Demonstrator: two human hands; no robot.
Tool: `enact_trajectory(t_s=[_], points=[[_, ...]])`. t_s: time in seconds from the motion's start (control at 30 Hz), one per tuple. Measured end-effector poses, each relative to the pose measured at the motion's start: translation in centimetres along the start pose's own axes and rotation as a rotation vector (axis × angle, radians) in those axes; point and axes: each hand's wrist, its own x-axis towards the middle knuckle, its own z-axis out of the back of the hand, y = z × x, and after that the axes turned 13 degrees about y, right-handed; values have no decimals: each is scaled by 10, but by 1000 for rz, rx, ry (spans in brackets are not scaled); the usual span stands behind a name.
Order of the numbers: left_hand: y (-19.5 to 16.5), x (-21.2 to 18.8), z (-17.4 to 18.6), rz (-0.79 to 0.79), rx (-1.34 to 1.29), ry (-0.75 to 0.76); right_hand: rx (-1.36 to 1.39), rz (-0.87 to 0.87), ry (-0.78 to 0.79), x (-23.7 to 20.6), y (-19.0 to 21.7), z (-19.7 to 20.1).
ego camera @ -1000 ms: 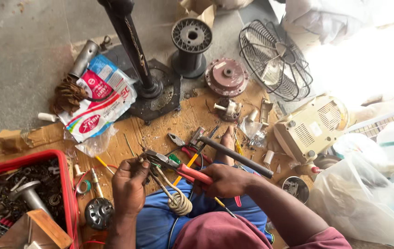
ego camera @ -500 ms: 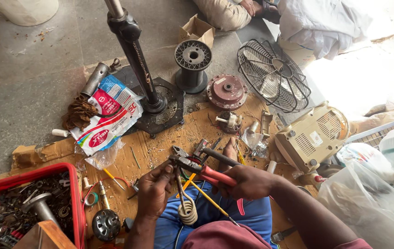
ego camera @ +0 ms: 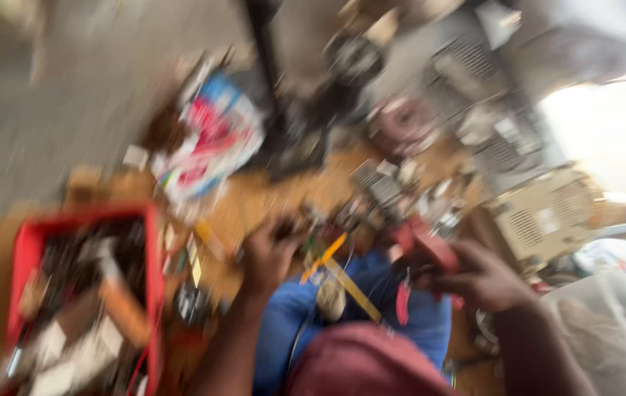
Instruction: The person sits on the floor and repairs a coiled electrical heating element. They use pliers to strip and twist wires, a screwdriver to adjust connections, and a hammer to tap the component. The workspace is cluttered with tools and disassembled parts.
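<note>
Frame's really motion-blurred, so details are rough. Right hand point(ego camera: 485, 279) is curled shut around the red-handled pliers point(ego camera: 423, 246), held over the lap in blue trousers point(ego camera: 361, 308). Left hand point(ego camera: 269, 257) is closed on some small dark metal part point(ego camera: 284, 229); can't tell what it is. Thin yellow strips point(ego camera: 339, 275) cross between the hands. Further left sits a red plastic tray point(ego camera: 23, 257) full of scrap bits. Up top there's a red-white-blue plastic packet point(ego camera: 210, 143), and a beige vented casing point(ego camera: 547, 213) off to the right.

Blurred red-handled pliers point(ego camera: 423, 246) lie tilted, above the blue-clad lap.
</note>
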Motion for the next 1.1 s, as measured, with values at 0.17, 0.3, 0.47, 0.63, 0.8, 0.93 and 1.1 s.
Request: enact_trajectory(t_s=[0.17,0.3,0.47,0.63,0.8,0.93,1.1], points=[[3,-2,0,14,34,-214,31,-63,12,10,-32,-25],[-3,-7,6,21,57,-175,-103,-213,56,18,-37,-49],[5,-9,8,6,-77,-105,-152,-291,178,33,-29,-66],[20,-14,10,-28,-311,-4,-165,-240,173,33,-18,-64],[21,-19,7,-20,-313,74,-261,-321,195,29,6,-59],[22,-20,3,4,-361,100,-230,-405,186,26,23,-58],[23,-18,3,74,-459,153,-239,-399,202,20,31,-55]])
